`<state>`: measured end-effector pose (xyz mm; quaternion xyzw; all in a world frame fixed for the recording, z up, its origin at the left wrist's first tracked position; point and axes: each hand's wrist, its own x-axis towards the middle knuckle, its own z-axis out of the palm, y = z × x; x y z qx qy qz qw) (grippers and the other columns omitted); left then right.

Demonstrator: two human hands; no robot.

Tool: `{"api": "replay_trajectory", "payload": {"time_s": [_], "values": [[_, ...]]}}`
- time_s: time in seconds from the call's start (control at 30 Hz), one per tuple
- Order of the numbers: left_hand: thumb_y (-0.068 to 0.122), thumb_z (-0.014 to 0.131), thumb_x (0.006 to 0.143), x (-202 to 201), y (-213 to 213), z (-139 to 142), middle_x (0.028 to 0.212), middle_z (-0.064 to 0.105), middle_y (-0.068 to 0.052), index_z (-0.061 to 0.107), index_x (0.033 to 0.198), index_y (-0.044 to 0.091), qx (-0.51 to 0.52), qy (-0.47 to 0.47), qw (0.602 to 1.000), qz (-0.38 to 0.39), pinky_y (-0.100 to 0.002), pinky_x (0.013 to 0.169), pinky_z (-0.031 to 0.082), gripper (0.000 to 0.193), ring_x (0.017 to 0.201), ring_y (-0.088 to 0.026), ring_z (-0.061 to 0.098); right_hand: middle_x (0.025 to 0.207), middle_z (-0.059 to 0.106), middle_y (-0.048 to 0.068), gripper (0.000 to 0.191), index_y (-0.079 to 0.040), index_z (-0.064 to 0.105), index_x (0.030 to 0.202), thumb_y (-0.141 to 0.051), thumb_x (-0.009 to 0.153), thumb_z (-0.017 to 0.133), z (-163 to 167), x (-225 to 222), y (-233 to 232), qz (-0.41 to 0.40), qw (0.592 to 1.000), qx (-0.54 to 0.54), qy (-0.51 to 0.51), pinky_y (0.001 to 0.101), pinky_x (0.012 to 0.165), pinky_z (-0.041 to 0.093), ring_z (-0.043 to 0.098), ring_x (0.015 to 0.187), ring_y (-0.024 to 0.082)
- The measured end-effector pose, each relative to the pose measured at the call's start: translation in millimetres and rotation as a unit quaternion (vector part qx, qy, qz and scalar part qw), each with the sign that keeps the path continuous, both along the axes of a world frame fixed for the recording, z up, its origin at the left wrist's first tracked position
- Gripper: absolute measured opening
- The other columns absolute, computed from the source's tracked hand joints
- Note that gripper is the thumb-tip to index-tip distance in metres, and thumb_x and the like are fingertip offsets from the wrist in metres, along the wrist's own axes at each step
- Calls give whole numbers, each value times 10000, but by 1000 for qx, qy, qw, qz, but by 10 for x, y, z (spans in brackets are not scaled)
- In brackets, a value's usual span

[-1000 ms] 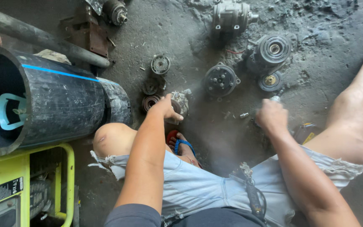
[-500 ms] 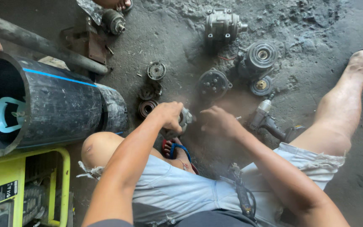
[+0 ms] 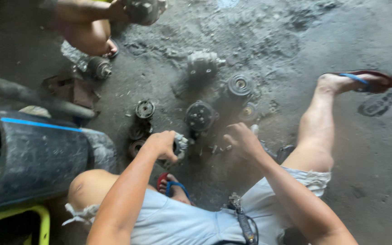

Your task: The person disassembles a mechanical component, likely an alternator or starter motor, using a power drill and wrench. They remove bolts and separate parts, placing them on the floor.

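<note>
Grey with grime: logged a small metal part (image 3: 179,145) just below frame centre, close above the dusty concrete floor (image 3: 296,36). Found the left hand (image 3: 162,144) wrapped around it from 9 o'clock, fingers closed over its top, only the toothed edge showing at 3 o'clock. Placed the right hand (image 3: 241,140) at 3 o'clock of the part, apart from it, fingers curled downward over small loose bits on the floor; could not tell whether anything was pinched inside. Judged the step as handling one piece out of a spread of stripped machine components, gripped on one side only. Judged that any further work on it would call for the free hand to close the gap and steady or turn the exposed edge. Counted round pulley discs at 11 o'clock (image 3: 145,109), 12 o'clock (image 3: 200,115) and 1 o'clock (image 3: 240,85) of the part, with a blocky housing (image 3: 203,63) further out at 12. Noted a black pipe (image 3: 41,154) at 9 o'clock, a blue-strapped sandal (image 3: 364,80) at 2 o'clock on the outstretched foot. Saw a second person's arm (image 3: 87,31) at 11 o'clock of the frame, holding another component (image 3: 144,10).
</note>
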<state>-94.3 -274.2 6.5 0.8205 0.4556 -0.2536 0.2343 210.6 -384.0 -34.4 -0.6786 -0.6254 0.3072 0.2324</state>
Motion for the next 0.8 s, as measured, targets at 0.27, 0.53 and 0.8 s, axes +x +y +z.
{"api": "replay_trajectory", "payload": {"time_s": [0.27, 0.53, 0.8], "values": [[414, 917, 604, 42, 125, -957, 1390, 491, -178, 453, 1354, 109, 71, -52, 946, 312, -499, 1069, 451, 932, 1314, -426, 481, 1338, 579, 220, 639, -134, 619, 1382, -382, 805, 738, -3, 618, 933, -103, 976, -117, -150, 475, 1060, 495, 580, 1257, 392], [490, 786, 703, 120, 2, -1372, 1253, 566, -136, 574, 1134, 101, 288, -111, 902, 303, -525, 948, 475, 618, 1161, -367, 550, 1582, 313, 183, 1080, -187, 329, 1563, -472, 677, 876, -230, 605, 1907, -75, 967, -112, -217, 577, 1110, 391, 336, 1438, 398], [508, 798, 699, -178, 174, -1406, 1109, 572, -139, 576, 1105, 118, 299, -158, 895, 291, -502, 873, 493, 606, 1068, -363, 578, 1646, 175, 186, 1193, -264, 184, 1628, -536, 691, 871, -640, 397, 2114, -82, 941, -142, -297, 644, 1090, 369, 174, 1516, 427]]}}
